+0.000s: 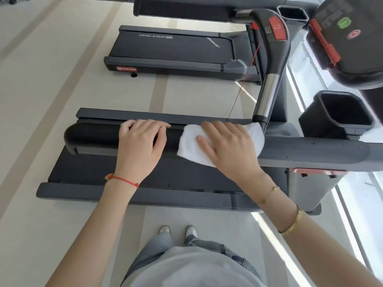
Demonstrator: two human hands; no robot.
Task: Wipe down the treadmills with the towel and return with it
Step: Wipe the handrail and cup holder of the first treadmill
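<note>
Pale floor (51, 112) with faint darker stripes, far left; near treadmill (145, 195) lying crosswise, dark belt between grey side rails; black padded handrail (93, 139) above the belt, rounded end toward the left.

Left hand (141, 146) on the handrail, palm down, fingers (149, 126) draped over the far edge and loosely curled round the bar, thumb on the near side; red string bracelet (122, 179) at the wrist.

White towel (190, 146) folded, draped over the same handrail just right of the left hand, not touching it; near corner hanging over the rail's front edge, far portion showing beyond the hand near the upright.

Right hand (226, 146) flat on the towel, fingers straight and spread, pressing the cloth onto the rail, gripping nothing; thin gold chain (269, 192) at the wrist, wider gold bangle (292, 224) further up the forearm.

Second treadmill (172, 50) behind, parallel, brand lettering on the belt, red label on the rear end cap.

Chrome-and-black upright (267, 94) rising just beyond the towel; red key panel (276, 27) on it, thin red cord hanging from it.

Console (350, 38) at upper right, green and red buttons; black cup holder (339, 112) below.

Two light shoes (178, 230) and grey trousers at bottom centre.
</note>
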